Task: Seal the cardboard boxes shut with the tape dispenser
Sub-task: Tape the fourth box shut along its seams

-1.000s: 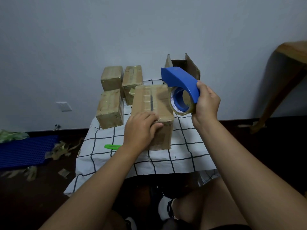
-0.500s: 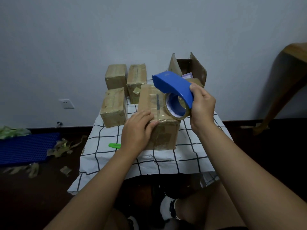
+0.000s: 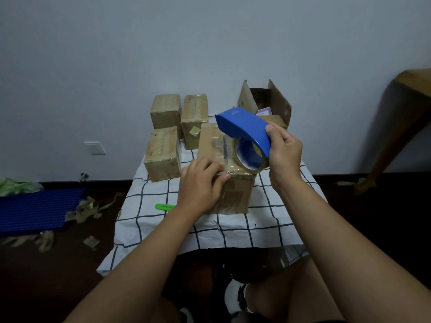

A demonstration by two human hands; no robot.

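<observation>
right hand point(image 3: 283, 155) grips tape dispenser point(image 3: 245, 127) over the box point(image 3: 224, 173); left hand point(image 3: 200, 185) presses it, fingers flat.

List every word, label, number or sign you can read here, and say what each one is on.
No text can be read.
Front box: dark marks under the clear tape on top, too blurred to read.
Tape roll in the blue tape dispenser: faint print on the core, too small to read.
Open box: pale purple item inside, nothing legible.
Wall socket: no readable marking.
</observation>
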